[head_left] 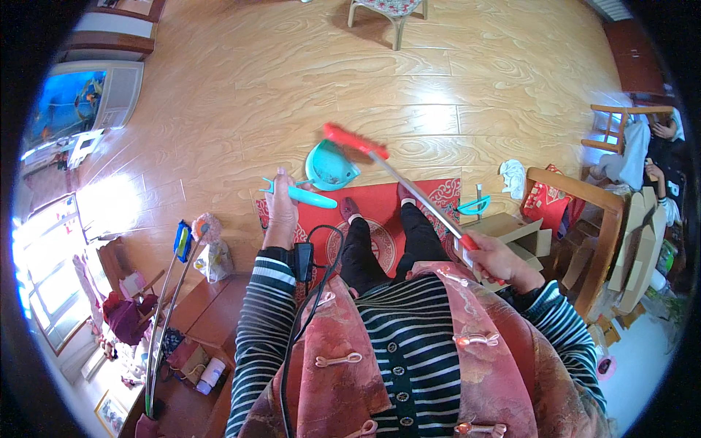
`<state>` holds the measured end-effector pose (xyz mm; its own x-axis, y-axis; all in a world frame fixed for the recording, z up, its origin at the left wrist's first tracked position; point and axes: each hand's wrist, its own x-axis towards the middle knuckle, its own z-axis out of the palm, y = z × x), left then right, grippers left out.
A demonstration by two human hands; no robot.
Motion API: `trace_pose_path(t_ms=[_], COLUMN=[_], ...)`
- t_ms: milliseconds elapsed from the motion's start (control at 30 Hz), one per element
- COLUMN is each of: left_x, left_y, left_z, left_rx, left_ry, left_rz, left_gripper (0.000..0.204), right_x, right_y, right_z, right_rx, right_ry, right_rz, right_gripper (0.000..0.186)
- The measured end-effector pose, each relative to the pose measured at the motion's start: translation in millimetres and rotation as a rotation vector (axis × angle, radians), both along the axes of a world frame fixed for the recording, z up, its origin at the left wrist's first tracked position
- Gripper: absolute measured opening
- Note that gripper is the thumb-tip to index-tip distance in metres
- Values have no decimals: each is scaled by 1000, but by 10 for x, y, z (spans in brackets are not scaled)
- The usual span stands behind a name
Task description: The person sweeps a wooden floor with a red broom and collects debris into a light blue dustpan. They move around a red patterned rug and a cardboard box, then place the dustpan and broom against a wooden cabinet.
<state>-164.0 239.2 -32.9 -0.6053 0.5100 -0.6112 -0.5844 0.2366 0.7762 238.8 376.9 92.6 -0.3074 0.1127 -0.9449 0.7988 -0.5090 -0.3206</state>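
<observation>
Two hands (282, 210) (505, 261) with one turquoise scoop (330, 166) and one red brush (355, 139)

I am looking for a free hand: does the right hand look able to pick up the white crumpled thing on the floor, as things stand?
Probably not: the right hand is closed around the long-handled red brush, and the white crumpled thing lies on the floor, well below it.

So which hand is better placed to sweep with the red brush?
Probably your right hand: it grips the long-handled red brush by its red grip, while your left hand is occupied with the turquoise scoop.
</observation>
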Motion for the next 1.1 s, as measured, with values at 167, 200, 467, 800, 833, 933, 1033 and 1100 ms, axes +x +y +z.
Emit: trace_pose_path(t_ms=[167, 200, 467, 800, 833, 933, 1033, 1100], left_x=[-104, -124, -363, -496, -522, -667, -780, -867], left_y=[-306, -364, -646, -818, -855, -1034, -1287, -1468], left_z=[80, 84, -34, -12, -19, -12, 31, 69], left_rx=[50, 46, 45, 62, 93, 83, 153, 138], left_ry=[-20, -35, -7, -1, -10, -76, -62, -71], left_rz=[115, 161, 136, 123, 121, 152, 143, 167], left_gripper=[35, 34, 29, 31, 31, 33, 33, 34], right_x=[-34, -73, -483, -1340, -1363, -1255, -1097, -1018], right_y=[100, 85, -417, -819, -791, -749, -703, -658], right_z=[-159, -266, -1175, -892, -840, -543, -161, 40], right_rx=[214, 249, 418, 202, 231, 82, -49, -63], right_ry=[-52, -60, -148, 86, 148, 168, 114, 54], right_rz=[-38, -58, 441, 630, 622, 407, 218, 126], right_gripper=[29, 30, 46, 37, 35, 28, 29, 32])
